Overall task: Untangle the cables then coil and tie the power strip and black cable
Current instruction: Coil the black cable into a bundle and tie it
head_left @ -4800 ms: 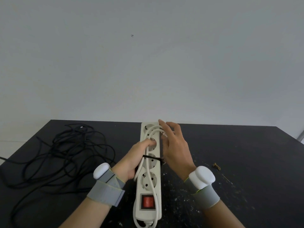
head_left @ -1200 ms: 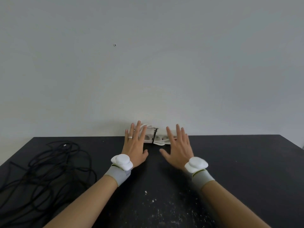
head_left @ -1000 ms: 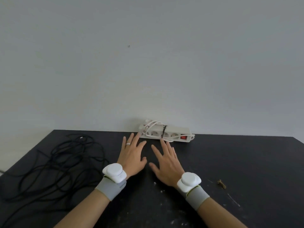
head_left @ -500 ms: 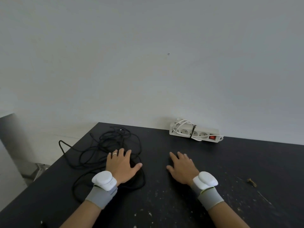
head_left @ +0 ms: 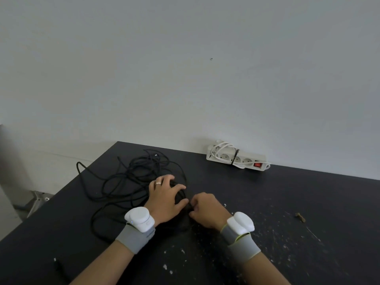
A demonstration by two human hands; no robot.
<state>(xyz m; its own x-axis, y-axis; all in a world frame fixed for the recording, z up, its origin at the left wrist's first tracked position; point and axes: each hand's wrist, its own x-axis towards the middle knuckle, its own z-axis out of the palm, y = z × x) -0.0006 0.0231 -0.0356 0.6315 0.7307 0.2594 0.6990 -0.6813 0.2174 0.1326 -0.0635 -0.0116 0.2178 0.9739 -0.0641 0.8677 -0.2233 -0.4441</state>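
Observation:
The white power strip (head_left: 246,159) lies at the table's far edge against the wall, its white cord coiled on top and bound by a black tie (head_left: 234,157). The black cable (head_left: 127,177) lies in a loose tangle on the left part of the black table (head_left: 308,202). My left hand (head_left: 165,197) rests on the right side of the tangle, fingers curled over strands. My right hand (head_left: 206,209) sits right beside it, fingers pinched on a strand of the cable. How firmly either hand grips is partly hidden.
A small brown scrap (head_left: 299,217) lies on the right of the table. White specks are scattered over the near surface. The table's left edge (head_left: 61,192) drops to a pale floor with a metal leg foot (head_left: 39,199). A grey wall stands behind.
Both hands left the tied power strip at the far edge and moved left onto the black cable. My fingers have closed on its strands; the view swung left.

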